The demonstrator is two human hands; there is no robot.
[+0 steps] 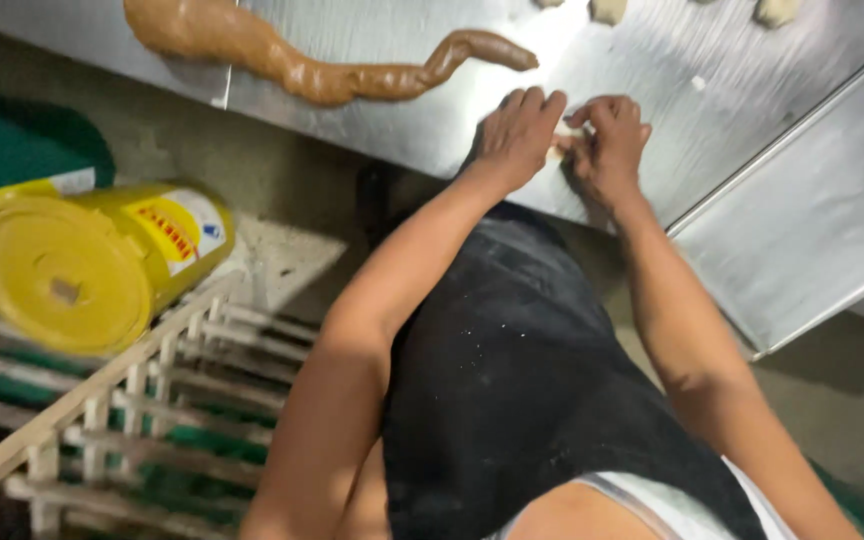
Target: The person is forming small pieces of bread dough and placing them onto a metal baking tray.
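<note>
My left hand (519, 132) and my right hand (607, 140) meet at the near edge of a steel table (372, 45). Between their fingertips sits a small pale piece of dough (564, 140), pinched by both hands and mostly hidden by the fingers. A long brown rope of dough (322, 70) lies on the table to the left of my hands, thick at its left end and thin at its right tip. I wear a dark apron below the table edge.
Small pale dough pieces (608, 10) lie along the far edge of the table, with another (777, 10) to the right. A yellow drum (82, 265) lies on its side on a pale slatted rack (142, 400) at the lower left. A second steel surface (812, 220) adjoins at the right.
</note>
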